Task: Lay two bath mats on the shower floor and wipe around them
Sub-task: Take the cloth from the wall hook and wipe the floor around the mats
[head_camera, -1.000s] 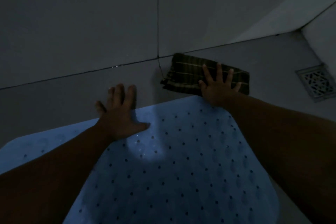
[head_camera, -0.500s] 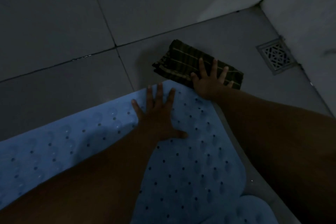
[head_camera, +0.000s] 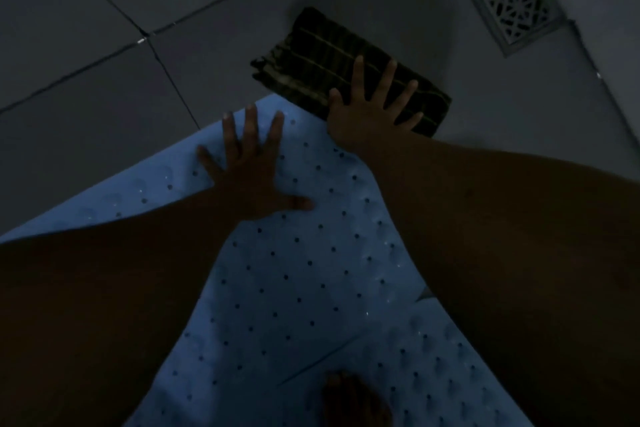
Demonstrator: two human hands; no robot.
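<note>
Blue rubbery bath mat (head_camera: 301,274), dotted with small holes, lies flat on the shower floor (head_camera: 86,45), and a second blue mat (head_camera: 450,357) sits at the lower right, its edge meeting or slightly overlapping the first; which lies on top is hard to tell in the dim light. The left hand (head_camera: 249,173) is spread flat on the far end of the first mat, fingers wide, pressing it down and grasping nothing. The right hand (head_camera: 370,111) is likewise splayed open, its palm and fingers flat on a dark striped cloth (head_camera: 311,59) that rests folded on the tile just beyond the mat's far corner, touching its edge. Both mats seem placed, so the step in hand appears to be the wiping. To do it well, the pressure should stay even through the whole palm so the folded cloth slides as one pad instead of bunching, and the strokes should run along the mat's border, close enough to catch the strip of floor beside it without lifting the corner. The left hand's weight should hold the mat from creeping as the cloth brushes it. A grated floor drain (head_camera: 516,5) lies further off at the upper right, near the wall, and what looks like a foot (head_camera: 353,399) rests at the bottom edge.
</note>
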